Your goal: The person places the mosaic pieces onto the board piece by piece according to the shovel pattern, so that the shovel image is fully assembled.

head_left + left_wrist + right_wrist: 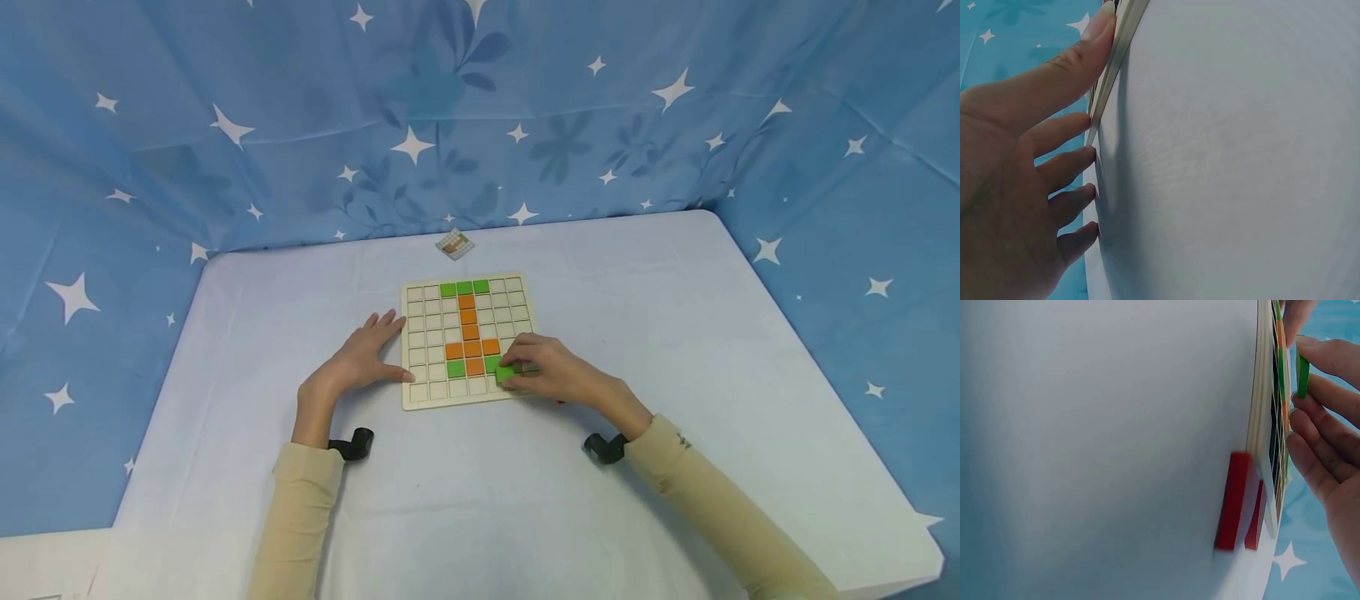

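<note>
A wooden grid board [438, 397] lies on the table. Green tiles [465, 288] fill part of its top row, with a column of orange tiles [468, 317] below and more orange and green tiles lower down. My right hand [555, 371] pinches a green square tile [1302, 375] between thumb and fingertips, just above the board's lower right part. At the board's left edge is my left hand [362, 354], fingers spread and fairly straight. Its thumb [1075, 69] touches the board's edge; the other fingertips reach the table surface alongside.
Red blocks [1233, 500] lie beside the board's right edge, mostly hidden by my right hand in the head view. A small picture card [455, 243] with a grid pattern lies behind the board. A blue star-patterned curtain [300, 125] surrounds the white table [465, 517].
</note>
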Tool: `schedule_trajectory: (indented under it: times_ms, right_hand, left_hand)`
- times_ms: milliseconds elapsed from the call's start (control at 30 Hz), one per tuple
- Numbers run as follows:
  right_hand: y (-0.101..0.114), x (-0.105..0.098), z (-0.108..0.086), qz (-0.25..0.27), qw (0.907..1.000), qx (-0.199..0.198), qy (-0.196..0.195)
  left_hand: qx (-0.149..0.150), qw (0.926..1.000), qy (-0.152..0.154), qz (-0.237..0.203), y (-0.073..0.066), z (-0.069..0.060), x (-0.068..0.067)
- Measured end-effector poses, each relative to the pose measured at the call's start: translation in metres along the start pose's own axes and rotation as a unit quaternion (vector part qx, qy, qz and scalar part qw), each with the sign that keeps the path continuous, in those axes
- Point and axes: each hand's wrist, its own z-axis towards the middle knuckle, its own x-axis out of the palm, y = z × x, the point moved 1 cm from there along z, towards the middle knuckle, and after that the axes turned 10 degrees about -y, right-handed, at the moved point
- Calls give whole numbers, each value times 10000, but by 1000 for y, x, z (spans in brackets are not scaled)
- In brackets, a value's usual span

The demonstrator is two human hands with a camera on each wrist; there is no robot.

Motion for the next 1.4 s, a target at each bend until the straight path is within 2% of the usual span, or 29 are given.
schedule_trajectory:
  times_ms: [300, 700, 967, 1233, 1400]
  right_hand:
    - [9, 11, 8, -73, 9997, -225, 64]
    - [22, 25, 17, -165, 9988, -440, 170]
    - [26, 24, 16, -326, 9984, -411, 217]
    - [27, 26, 16, -476, 9958, -770, 115]
    - [27, 26, 16, -569, 9949, -832, 84]
  left_hand:
    - [2, 10000, 31, 48, -3, 1, 0]
    - [-12, 10000, -18, 62, 2, 1, 1]
    - [-16, 10000, 8, 34, 1, 1, 0]
    - [-43, 10000, 1, 48, 0, 2, 0]
    - [-26, 10000, -1, 39, 0, 1, 0]
